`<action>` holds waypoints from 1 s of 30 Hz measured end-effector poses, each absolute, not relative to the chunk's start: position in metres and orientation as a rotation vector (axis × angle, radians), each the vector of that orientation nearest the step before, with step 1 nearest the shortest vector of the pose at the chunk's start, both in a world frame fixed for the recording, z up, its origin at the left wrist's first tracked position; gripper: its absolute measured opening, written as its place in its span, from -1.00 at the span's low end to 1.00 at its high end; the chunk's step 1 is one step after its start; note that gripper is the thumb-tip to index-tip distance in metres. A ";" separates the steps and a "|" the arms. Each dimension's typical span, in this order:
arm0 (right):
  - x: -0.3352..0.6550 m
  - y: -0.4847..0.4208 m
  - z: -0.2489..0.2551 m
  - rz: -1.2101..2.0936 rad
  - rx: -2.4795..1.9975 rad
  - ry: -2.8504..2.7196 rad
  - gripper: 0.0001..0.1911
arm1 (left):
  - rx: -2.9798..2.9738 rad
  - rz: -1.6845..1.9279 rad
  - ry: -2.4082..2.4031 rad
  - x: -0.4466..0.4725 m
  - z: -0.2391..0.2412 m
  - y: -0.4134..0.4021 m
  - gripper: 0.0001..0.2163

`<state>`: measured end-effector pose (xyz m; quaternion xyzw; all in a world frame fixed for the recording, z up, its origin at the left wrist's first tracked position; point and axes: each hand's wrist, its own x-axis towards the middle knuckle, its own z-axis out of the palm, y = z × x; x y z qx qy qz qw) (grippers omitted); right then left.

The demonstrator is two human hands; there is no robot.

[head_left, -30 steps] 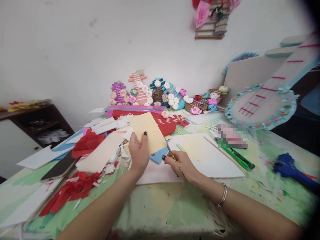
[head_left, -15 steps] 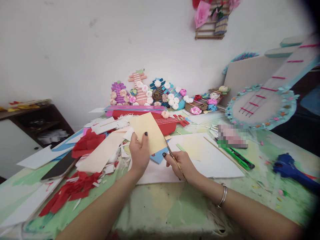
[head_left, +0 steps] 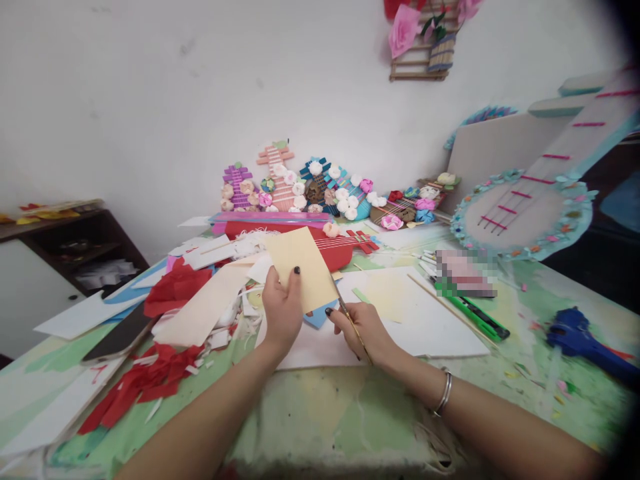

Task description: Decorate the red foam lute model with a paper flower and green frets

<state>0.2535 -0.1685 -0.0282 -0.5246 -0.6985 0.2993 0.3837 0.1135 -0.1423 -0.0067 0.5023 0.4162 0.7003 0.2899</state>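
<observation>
My left hand (head_left: 283, 303) pinches a pale yellow sheet of paper (head_left: 304, 263) by its lower edge, thumb on top, and holds it up over the table. In my right hand (head_left: 364, 333) is a pair of scissors (head_left: 349, 312), their blades pointing up and left at the sheet's right edge. How far the blades are apart is hard to make out. Beneath both hands lies a white board (head_left: 430, 327), with another pale yellow piece (head_left: 384, 298) on it. A blue piece (head_left: 321, 315) shows partly behind the held sheet.
On the left are a phone (head_left: 117, 335), red paper scraps (head_left: 145, 380) and white offcuts. To the right lie a green utility knife (head_left: 475, 315), a thin stick (head_left: 445, 303) and a blue glue gun (head_left: 575, 337). Behind, a red paper instrument (head_left: 335, 253) lies before several decorated ones.
My left hand and the yellow sheet have shifted slightly right and down, closer along the scissor blades. My right hand has stayed almost in place.
</observation>
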 end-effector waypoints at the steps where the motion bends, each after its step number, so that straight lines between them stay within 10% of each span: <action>1: 0.254 -0.168 -0.028 0.757 -1.346 -1.776 -0.64 | 1.351 1.855 1.111 0.114 -0.007 -0.143 -0.78; 30: 0.255 -0.168 -0.026 0.887 -1.373 -1.719 -0.65 | 1.348 1.715 1.086 0.122 -0.006 -0.153 -0.77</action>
